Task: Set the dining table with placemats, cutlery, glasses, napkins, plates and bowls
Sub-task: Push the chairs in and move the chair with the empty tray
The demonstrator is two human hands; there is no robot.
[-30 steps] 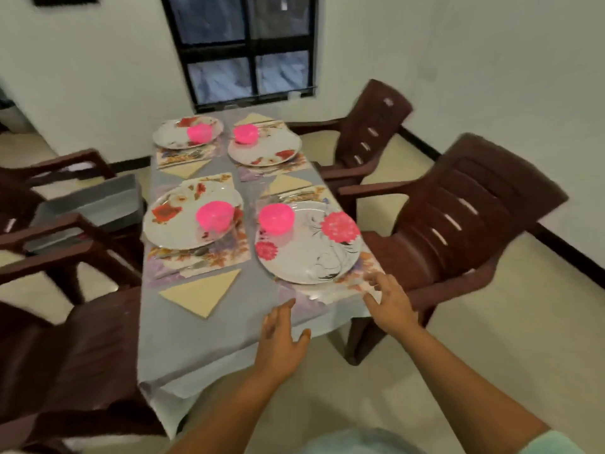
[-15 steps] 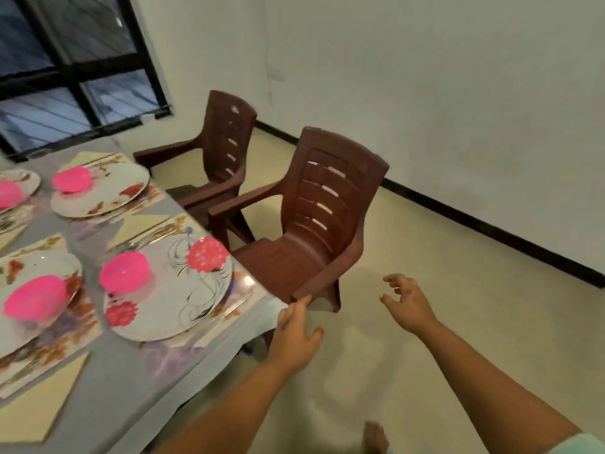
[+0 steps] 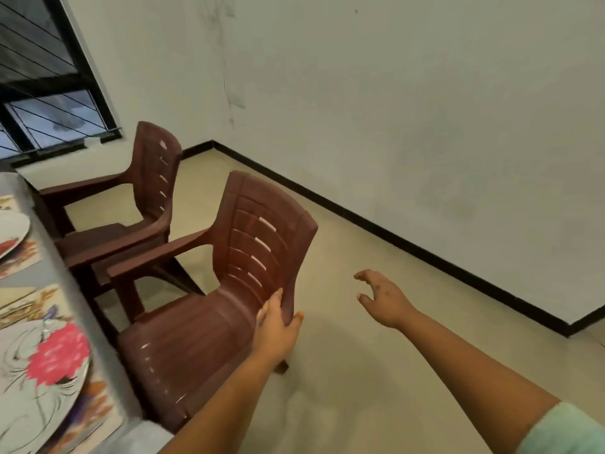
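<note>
The left hand (image 3: 276, 326) grips the back edge of the near chair (image 3: 209, 309) at mid-frame, thumb behind, fingers in front; the right hand (image 3: 381, 294) hangs free over the floor, fingers loosely curled, holding nothing. At the lower left edge a flowered plate (image 3: 39, 371) sits on a placemat (image 3: 98, 407) on the table (image 3: 52, 273); a second chair (image 3: 144, 198) stands behind.

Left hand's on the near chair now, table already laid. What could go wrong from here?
1. The left hand grips only one side edge of the near chair; the right hand hangs free, so a one-handed push may twist the chair.
2. Its armrest sits close to the table edge; a knock could shake the flowered plate near that edge.
3. The far chair stands close beside it; the two could catch.
</note>
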